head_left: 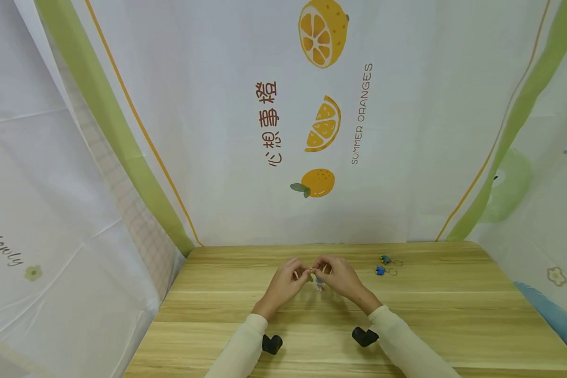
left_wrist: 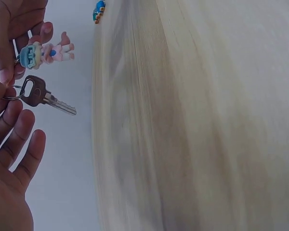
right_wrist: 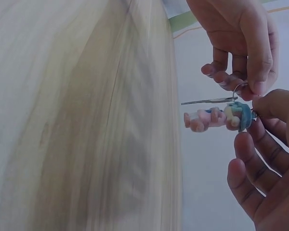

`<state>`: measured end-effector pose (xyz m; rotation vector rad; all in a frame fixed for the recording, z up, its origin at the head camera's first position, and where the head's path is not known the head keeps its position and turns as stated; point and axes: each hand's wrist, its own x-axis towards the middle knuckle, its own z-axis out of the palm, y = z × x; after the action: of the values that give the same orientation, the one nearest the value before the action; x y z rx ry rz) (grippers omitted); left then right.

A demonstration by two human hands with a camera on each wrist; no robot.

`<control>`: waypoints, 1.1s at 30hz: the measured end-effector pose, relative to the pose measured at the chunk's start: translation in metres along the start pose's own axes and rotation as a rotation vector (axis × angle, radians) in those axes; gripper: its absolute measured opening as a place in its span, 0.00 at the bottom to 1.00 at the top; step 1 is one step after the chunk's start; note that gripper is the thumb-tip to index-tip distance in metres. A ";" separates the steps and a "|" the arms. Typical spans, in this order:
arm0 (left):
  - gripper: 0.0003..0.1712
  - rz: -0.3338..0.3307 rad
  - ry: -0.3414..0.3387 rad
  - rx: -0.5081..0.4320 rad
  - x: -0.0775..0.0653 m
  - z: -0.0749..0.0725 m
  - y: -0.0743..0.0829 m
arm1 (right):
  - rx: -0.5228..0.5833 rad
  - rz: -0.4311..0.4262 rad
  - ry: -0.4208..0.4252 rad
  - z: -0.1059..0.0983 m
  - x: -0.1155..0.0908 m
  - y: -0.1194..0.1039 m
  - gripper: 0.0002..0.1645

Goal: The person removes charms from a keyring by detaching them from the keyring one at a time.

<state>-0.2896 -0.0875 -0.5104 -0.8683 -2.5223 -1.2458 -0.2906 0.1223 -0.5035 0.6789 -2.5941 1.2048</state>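
Above the wooden table (head_left: 227, 315), both hands meet at the fingertips. My left hand (head_left: 285, 278) pinches a thin metal key ring (left_wrist: 13, 98) between thumb and forefinger. From that ring hangs a key (left_wrist: 36, 92) with a dark brown head and a silver toothed blade. Close beside it, my right hand (head_left: 337, 275) pinches the top of a small figurine charm (right_wrist: 216, 118), a pink and white figure with a teal hat. The figurine and the key hang side by side below the fingers. Fingertips hide where the ring and the charm's top come together.
To the right of the hands, a blue figurine keychain (head_left: 380, 271) and a dark green one (head_left: 385, 259) lie on the table, each with a ring. Black wrist devices (head_left: 272, 344) sit by both forearms. A white curtain (head_left: 217, 157) printed with oranges hangs behind the table.
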 end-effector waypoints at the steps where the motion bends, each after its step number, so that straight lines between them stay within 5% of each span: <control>1: 0.07 0.000 0.002 0.001 0.000 0.000 0.000 | -0.004 -0.002 0.000 0.000 0.000 0.000 0.03; 33: 0.06 0.030 0.012 0.035 0.003 0.002 0.004 | -0.040 0.022 0.005 -0.002 -0.001 0.000 0.03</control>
<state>-0.2898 -0.0828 -0.5081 -0.8849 -2.5041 -1.1908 -0.2899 0.1239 -0.5025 0.6407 -2.6202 1.1566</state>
